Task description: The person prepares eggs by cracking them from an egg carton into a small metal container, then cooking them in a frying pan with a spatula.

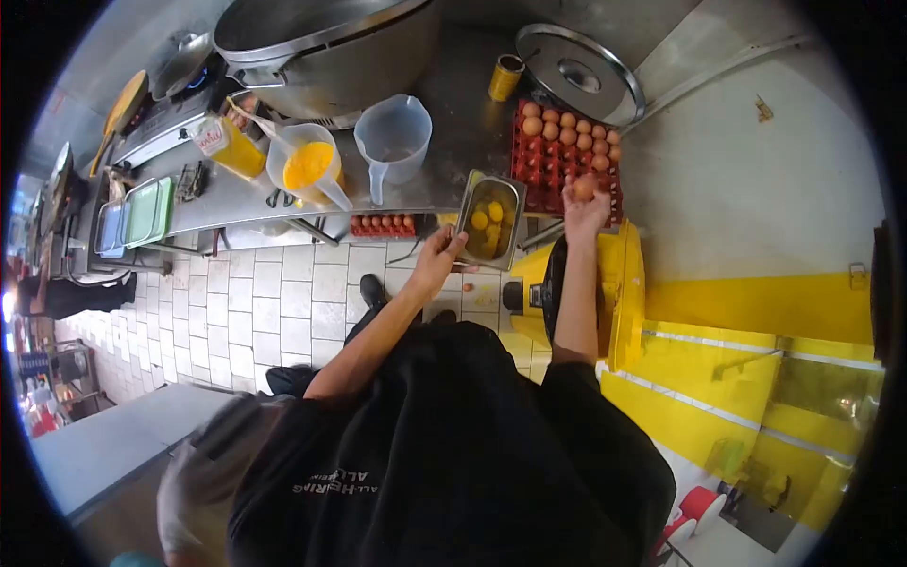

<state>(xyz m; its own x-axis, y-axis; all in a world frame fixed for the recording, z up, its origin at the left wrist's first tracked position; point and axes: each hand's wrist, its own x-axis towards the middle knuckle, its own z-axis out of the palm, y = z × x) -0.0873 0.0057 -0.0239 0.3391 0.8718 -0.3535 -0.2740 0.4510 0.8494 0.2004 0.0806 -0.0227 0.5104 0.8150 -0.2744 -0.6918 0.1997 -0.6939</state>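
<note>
My left hand (440,255) grips the near left side of a rectangular steel pan (510,248). Several raw yolks (487,219) lie in clear egg white inside it. My right hand (586,219) has its fingers closed around a brown egg (585,186) above the red egg tray (535,177). Brown eggs (567,129) fill the tray's far rows and right side, while bare cups show toward the left and middle. Left of the pan stands an empty-looking clear measuring jug (397,137) on the steel counter (463,123).
A second jug (310,166) holds beaten egg. Nearby are a yellow liquid bottle (227,148), a large pot (331,61), a yellow can (505,77) and a round lid (579,74). Below stands a yellow bin (619,293). At left, a burner flame (198,78) burns beneath a pan.
</note>
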